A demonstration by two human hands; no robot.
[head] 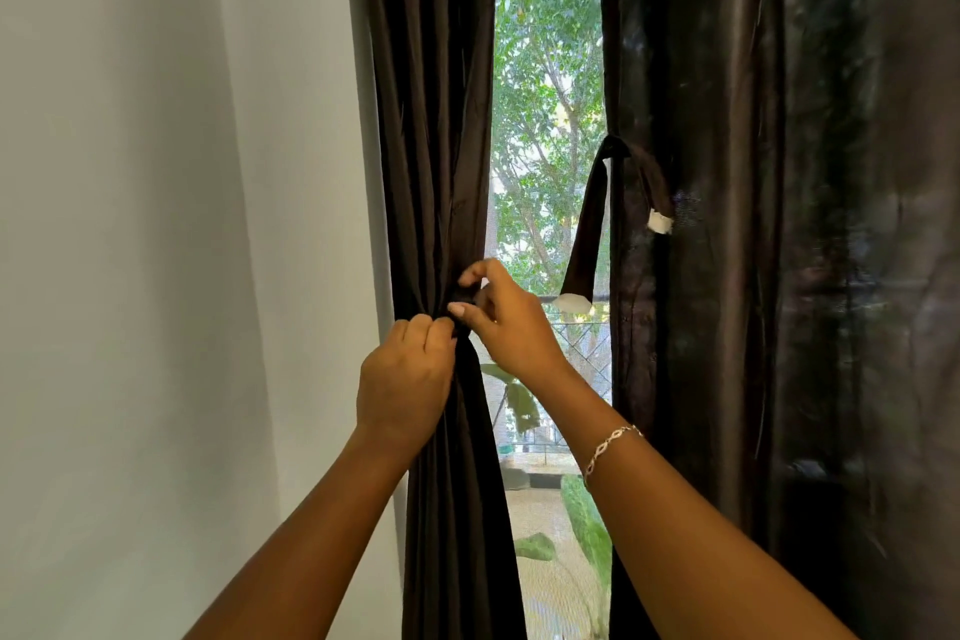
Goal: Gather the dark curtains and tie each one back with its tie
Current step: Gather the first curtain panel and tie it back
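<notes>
The left curtain (431, 120) is dark brown and hangs beside a pale wall (156, 224). It is bunched in tight at the middle, and both hands are at that spot. The left hand (405, 385) is on the left side of the bunch, and its grip is closed, with the fingers curled onto the cloth. The right hand (511, 327) is on the right side, touching the bunch. Its grip is narrow: the thumb and first finger pinch a dark tie (464, 299) that goes around the bunch. A thin bracelet (610, 444) is on the right wrist. The right curtain (701, 276) hangs straight down, well apart from the hands. A second tie (589, 224) is draped over its near edge, with both ends hanging loose. Each end has a white patch (571, 303). Between the two curtains is a window (545, 94), with green trees far outside.
</notes>
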